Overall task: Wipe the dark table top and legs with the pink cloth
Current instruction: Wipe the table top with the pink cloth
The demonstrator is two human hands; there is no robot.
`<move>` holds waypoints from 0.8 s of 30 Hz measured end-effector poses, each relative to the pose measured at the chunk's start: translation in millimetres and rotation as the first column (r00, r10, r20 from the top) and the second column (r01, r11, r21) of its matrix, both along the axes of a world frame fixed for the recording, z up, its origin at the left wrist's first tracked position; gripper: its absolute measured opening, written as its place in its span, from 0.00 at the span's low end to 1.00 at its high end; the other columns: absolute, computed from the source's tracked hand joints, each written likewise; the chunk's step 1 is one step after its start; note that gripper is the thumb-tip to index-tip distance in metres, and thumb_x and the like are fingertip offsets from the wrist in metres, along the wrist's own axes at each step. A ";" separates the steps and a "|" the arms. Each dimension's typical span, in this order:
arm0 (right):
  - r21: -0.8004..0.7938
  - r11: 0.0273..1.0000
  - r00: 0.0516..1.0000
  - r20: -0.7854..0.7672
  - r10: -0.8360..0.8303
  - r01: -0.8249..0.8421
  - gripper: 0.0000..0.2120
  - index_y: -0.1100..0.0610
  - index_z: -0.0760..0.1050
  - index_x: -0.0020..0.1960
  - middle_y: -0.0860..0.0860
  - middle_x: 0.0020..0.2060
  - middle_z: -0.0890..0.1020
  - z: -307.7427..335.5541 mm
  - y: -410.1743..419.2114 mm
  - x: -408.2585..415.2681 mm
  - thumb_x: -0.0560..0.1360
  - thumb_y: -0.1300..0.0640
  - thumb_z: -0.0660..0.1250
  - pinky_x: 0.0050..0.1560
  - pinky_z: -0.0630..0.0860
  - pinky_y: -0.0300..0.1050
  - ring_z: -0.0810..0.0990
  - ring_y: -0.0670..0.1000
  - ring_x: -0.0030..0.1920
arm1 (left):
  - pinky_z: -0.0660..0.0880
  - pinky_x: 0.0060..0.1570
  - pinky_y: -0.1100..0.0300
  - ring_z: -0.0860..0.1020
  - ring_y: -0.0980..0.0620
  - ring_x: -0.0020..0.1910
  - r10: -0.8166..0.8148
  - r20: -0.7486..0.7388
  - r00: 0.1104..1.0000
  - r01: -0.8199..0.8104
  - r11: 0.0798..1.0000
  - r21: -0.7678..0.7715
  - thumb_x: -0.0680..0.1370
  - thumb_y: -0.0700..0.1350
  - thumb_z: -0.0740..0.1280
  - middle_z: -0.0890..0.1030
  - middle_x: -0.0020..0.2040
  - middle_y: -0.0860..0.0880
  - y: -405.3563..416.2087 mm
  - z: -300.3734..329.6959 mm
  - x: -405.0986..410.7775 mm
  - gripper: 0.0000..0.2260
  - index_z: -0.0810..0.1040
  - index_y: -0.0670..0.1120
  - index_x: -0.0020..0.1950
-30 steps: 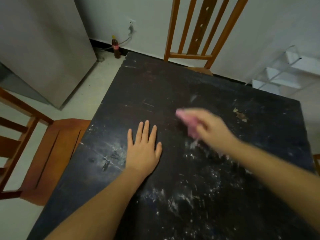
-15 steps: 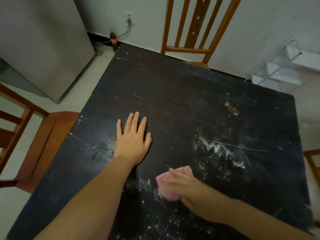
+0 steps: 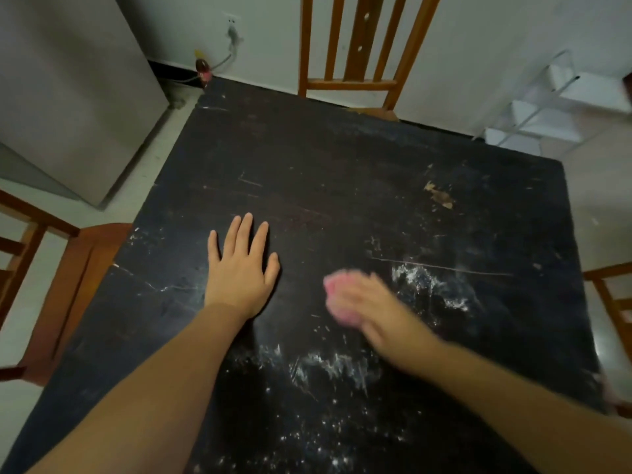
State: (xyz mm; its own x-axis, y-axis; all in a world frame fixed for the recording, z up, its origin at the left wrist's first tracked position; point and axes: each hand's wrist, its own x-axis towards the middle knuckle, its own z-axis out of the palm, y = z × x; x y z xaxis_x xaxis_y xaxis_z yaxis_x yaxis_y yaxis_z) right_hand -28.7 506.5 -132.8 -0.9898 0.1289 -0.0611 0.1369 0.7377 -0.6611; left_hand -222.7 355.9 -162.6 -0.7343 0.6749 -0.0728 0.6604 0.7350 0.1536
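The pink cloth (image 3: 337, 304) sits bunched under the right hand (image 3: 372, 309), near the middle of the dark table (image 3: 342, 172), a little toward the near edge. The hand is blurred, so its fingers are hard to read, but the grip looks closed over the cloth, pressing it down onto the wood; only a soft pink lump shows at the fingertip side. The left hand (image 3: 241, 268) lies flat and spread on the table just beside it, toward the left edge, palm down, holding nothing and seemingly bracing.

What the next stroke turns on is where the dirt lies from the cloth. One patch of white powder (image 3: 427, 285) is just to the right of the right hand, toward the right edge; a second white smear (image 3: 335, 367) lies nearer the near edge, beneath the forearm. The right hand is the nearer hand to both, and since it carries the cloth, a short sweep rightward or a pull back toward the near edge would probably reach them.

The table top is matte, almost black, worn and scratched, with a long pale scratch (image 3: 441, 266) across it and a chipped tan spot (image 3: 441, 196) toward the far right corner. The powder looks dry and loose. Wooden chairs (image 3: 355, 46) with slatted backs stand at the far, left and right edges. The legs are out of view and, by my judgement, not yet wiped.
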 end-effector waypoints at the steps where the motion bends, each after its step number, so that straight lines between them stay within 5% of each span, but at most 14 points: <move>1: -0.077 0.993 0.994 0.050 0.096 -0.092 0.21 0.48 0.72 0.67 0.34 0.69 0.64 3.1 -14.8 20.0 0.78 0.64 0.56 0.76 0.45 0.40 0.57 0.33 0.71 | 0.39 0.71 0.45 0.46 0.49 0.75 -0.001 -0.002 1.000 0.001 1.000 -0.004 0.75 0.57 0.40 0.51 0.77 0.46 0.2 0.4 0.5 0.30 0.54 0.48 0.75; 3: -0.179 0.959 0.969 0.072 0.235 -0.219 0.20 0.48 0.73 0.66 0.33 0.68 0.66 19.2 -11.6 29.6 0.79 0.62 0.55 0.72 0.60 0.38 0.64 0.32 0.67 | 0.40 0.71 0.45 0.46 0.49 0.75 -0.001 -0.008 1.000 0.001 1.000 0.001 0.75 0.58 0.38 0.52 0.77 0.46 1.0 1.8 0.1 0.31 0.55 0.48 0.75; 6: -0.194 0.980 0.999 0.006 -0.038 0.039 0.20 0.54 0.74 0.66 0.47 0.64 0.75 43.4 49.3 -15.5 0.78 0.69 0.57 0.55 0.77 0.36 0.77 0.40 0.58 | 0.40 0.71 0.45 0.46 0.49 0.75 -0.006 -0.006 1.000 0.006 1.000 0.002 0.76 0.57 0.41 0.52 0.77 0.46 1.1 2.2 0.4 0.29 0.54 0.48 0.75; 8: -0.064 0.952 0.952 -0.045 -0.302 0.299 0.21 0.61 0.75 0.64 0.54 0.61 0.78 41.1 107.5 -48.6 0.74 0.74 0.58 0.51 0.76 0.29 0.78 0.37 0.55 | 0.40 0.72 0.45 0.46 0.49 0.75 -0.001 -0.001 1.000 0.001 1.000 0.014 0.77 0.57 0.43 0.52 0.76 0.46 1.4 2.0 0.6 0.28 0.55 0.48 0.75; 10: 0.096 0.912 0.917 -0.055 -0.396 0.400 0.17 0.66 0.76 0.60 0.60 0.57 0.80 24.0 147.9 -66.1 0.74 0.73 0.60 0.52 0.73 0.27 0.79 0.45 0.53 | 0.40 0.72 0.45 0.46 0.49 0.75 0.007 0.001 1.000 -0.007 1.000 0.014 0.79 0.55 0.46 0.52 0.77 0.47 1.5 2.1 0.3 0.25 0.55 0.49 0.75; 13: 0.172 0.937 0.951 -0.116 -0.287 0.304 0.14 0.67 0.79 0.57 0.63 0.59 0.79 -0.5 130.8 -54.6 0.73 0.73 0.63 0.65 0.59 0.25 0.76 0.58 0.61 | 0.41 0.72 0.45 0.46 0.49 0.75 0.001 0.003 1.000 -0.001 1.000 0.024 0.80 0.54 0.49 0.52 0.76 0.46 0.9 1.7 1.0 0.24 0.55 0.48 0.75; 18: -0.067 0.998 1.000 0.018 -0.008 0.009 0.18 0.50 0.75 0.64 0.41 0.68 0.70 4.4 3.0 37.5 0.79 0.60 0.54 0.75 0.49 0.39 0.63 0.37 0.70 | 0.39 0.71 0.44 0.44 0.49 0.75 -0.003 0.028 1.000 0.004 1.000 -0.017 0.80 0.54 0.49 0.50 0.77 0.46 0.8 3.1 1.8 0.24 0.53 0.48 0.75; 21: -0.163 0.983 0.995 0.033 0.095 -0.089 0.18 0.49 0.74 0.66 0.40 0.67 0.71 17.8 3.4 58.3 0.80 0.60 0.56 0.70 0.62 0.34 0.64 0.33 0.67 | 0.40 0.71 0.42 0.46 0.47 0.75 0.026 0.034 0.999 -0.025 1.000 -0.010 0.80 0.53 0.51 0.52 0.76 0.44 9.3 5.9 4.4 0.24 0.56 0.46 0.75; 24: -0.111 0.971 0.976 -0.037 -0.215 0.210 0.17 0.54 0.76 0.64 0.47 0.63 0.77 41.2 76.3 21.6 0.78 0.66 0.61 0.55 0.74 0.30 0.77 0.37 0.57 | 0.45 0.69 0.38 0.56 0.46 0.74 -0.056 0.020 0.998 0.054 0.994 0.094 0.75 0.55 0.46 0.61 0.74 0.42 40.0 10.7 27.6 0.28 0.66 0.43 0.70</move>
State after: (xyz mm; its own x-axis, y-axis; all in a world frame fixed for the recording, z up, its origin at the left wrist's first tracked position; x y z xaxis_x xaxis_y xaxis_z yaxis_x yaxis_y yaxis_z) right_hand -7.1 582.8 -91.5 -0.9424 0.3321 -0.0387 0.2491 0.6203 -0.7437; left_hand -195.0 395.9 -152.0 -0.6949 0.7187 -0.0237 0.6947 0.6796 0.2356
